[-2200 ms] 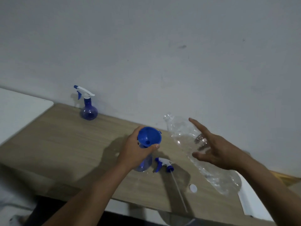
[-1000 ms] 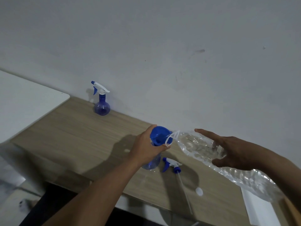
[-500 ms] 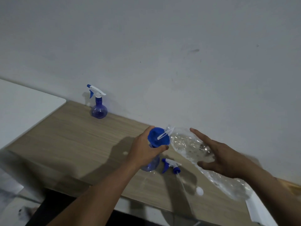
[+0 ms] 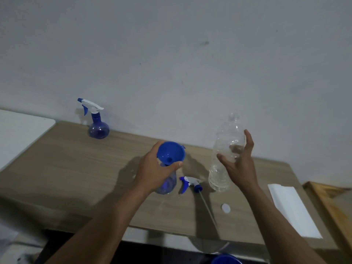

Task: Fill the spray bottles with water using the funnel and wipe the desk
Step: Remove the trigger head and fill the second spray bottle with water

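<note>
A single wide-angle camera, worn on the person's head, is looking forward and down across the desk (image 4: 80, 168) from above its near edge. It is facing the wall (image 4: 171, 54), which is filling the upper half of the frame. The view is sitting close: both forearms are entering from the bottom edge, with the left hand (image 4: 152, 172), gripping the open spray bottle (image 4: 168, 184), just left of centre and the right hand (image 4: 241, 166) just right of it. The frame is tilting, so the desk's back edge is running downward toward the right, and this one view is covering the whole scene.
</note>
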### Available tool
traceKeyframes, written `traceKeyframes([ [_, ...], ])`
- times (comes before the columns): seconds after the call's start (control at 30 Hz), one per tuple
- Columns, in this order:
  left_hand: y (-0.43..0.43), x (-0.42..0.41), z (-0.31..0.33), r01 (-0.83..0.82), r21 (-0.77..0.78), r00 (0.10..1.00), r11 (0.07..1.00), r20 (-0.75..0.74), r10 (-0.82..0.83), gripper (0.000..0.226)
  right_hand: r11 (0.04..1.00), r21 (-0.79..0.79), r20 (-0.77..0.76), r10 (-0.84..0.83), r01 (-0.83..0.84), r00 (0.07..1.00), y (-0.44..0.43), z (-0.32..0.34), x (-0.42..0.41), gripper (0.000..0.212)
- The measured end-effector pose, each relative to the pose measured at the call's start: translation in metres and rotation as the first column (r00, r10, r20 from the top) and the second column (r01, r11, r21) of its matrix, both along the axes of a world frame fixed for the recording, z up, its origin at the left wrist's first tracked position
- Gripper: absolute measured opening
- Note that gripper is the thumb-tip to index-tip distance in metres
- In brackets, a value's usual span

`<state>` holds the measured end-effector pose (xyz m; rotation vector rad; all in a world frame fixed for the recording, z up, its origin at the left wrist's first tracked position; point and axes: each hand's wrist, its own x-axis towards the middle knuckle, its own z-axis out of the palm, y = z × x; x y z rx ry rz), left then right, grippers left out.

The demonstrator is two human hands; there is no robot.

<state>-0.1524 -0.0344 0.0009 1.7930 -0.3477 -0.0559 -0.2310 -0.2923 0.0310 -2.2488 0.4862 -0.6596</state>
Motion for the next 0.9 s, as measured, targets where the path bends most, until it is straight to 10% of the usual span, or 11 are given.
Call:
traceKeyframes([
  [0.4, 0.0, 0.0, 0.002, 0.0, 0.037, 1.0, 0.999, -0.003, 0.0, 0.062, 0.979, 0.159, 0.062, -0.141, 0.13, 0.988, -0.003, -0.027, 0.011, 0.115],
  [0.6, 0.001, -0.001, 0.003, 0.043, 0.047, 0.999, 0.998, -0.014, -0.042, 0.066, 0.972, -0.052, 0.19, -0.216, 0.229, 0.958, 0.013, 0.001, -0.005, 0.115],
  [0.77, 0.0, -0.006, -0.003, 0.054, 0.049, 0.995, 0.997, -0.086, -0.05, 0.105, 0.936, -0.3, 0.438, -0.038, 0.186, 0.898, 0.052, 0.022, -0.003, 0.08],
  [0.9, 0.003, -0.014, -0.006, 0.042, 0.089, 0.993, 0.995, -0.111, -0.032, 0.101, 0.951, -0.297, 0.251, 0.167, -0.088, 0.953, 0.092, 0.037, 0.004, 0.073],
])
